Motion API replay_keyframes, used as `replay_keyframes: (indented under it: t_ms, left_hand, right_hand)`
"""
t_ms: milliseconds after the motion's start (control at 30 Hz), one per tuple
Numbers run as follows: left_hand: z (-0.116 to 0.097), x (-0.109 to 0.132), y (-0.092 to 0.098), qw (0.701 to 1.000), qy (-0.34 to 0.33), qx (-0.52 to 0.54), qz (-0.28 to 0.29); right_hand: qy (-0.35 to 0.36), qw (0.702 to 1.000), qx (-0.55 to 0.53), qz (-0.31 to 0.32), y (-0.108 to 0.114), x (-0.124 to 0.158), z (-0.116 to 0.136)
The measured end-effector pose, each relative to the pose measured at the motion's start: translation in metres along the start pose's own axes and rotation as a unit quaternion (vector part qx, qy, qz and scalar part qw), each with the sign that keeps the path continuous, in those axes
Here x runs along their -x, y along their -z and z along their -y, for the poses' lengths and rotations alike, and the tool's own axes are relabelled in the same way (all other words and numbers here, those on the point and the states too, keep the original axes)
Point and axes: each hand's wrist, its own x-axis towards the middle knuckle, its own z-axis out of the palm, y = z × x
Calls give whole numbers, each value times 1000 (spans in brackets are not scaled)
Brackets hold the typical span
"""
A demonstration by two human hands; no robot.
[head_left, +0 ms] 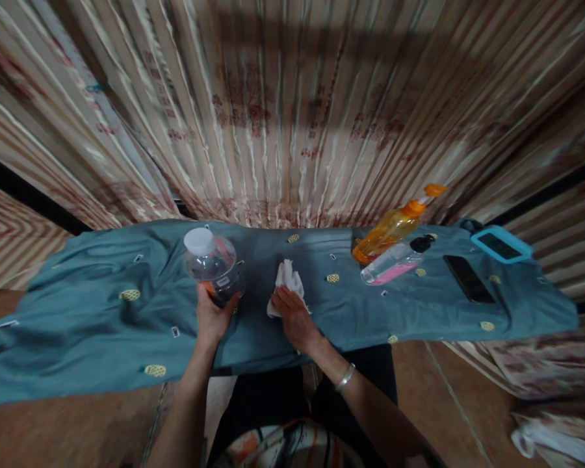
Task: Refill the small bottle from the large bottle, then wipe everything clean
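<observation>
A large clear plastic bottle (221,266) with a white cap stands on the left half of the teal cloth (92,273). My left hand (214,315) is wrapped round its lower part, thumb on the right side. Right of the bottle, my right hand (295,318) presses on a crumpled white rag (288,276) lying on the cloth, its fingers together over the rag's lower part. A gap of cloth separates the rag from the bottle. The bottle looks see-through, and its base is partly hidden by my left hand.
To the right stand an orange pump bottle (387,233) and a clear bottle (392,263) with a black top and pink label. Farther right lie a black phone (468,279) and a blue-framed device (502,244). A striped, patterned curtain (283,130) hangs behind the cloth.
</observation>
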Motion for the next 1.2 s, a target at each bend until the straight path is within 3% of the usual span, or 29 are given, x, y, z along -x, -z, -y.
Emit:
replay_keyframes:
  t_ms: [167, 233, 300, 333, 467, 567, 633, 733, 800, 900, 1000, 1200]
  left_hand:
    - [0, 0, 0, 1000, 12, 3, 4]
    - [1, 0, 0, 1000, 10, 7, 8]
    - [2, 0, 0, 1000, 8, 5, 10]
    - [3, 0, 0, 1000, 6, 3, 10]
    - [2, 0, -1, 1000, 1, -2, 6]
    - [1, 0, 0, 1000, 5, -5, 5]
    - [1, 0, 0, 1000, 6, -8, 6]
    - [1, 0, 0, 1000, 2, -12, 4]
    - [1, -1, 0, 1000, 3, -13, -2]
    - [2, -1, -1, 1000, 4, -14, -6]
    - [4, -2, 0, 1000, 7, -22, -1]
    - [6, -5, -1, 999, 10, -44, -1]
  right_hand:
    - [-17, 973, -230, 16, 13, -5, 30]
    - [-88, 930, -358, -12, 18, -3, 37]
    - [-164, 866, -470, -50, 21, -1, 38]
    - [-189, 844, -498, -66, 22, -1, 35]
    - [-222, 837, -487, -114, 28, 2, 13]
    - [-251, 843, -446, -167, 31, 10, -5]
    - [-248, 881, -348, -203, 32, 18, -10]
    - [-162, 959, -129, -195, 32, 28, -5]
    - [-84, 984, -26, -156, 30, 30, 1]
    - [-31, 992, 53, -107, 27, 29, 3]
    - [-60, 991, 67, -96, 26, 34, -5]
    - [-106, 983, 62, -134, 21, 50, -18]
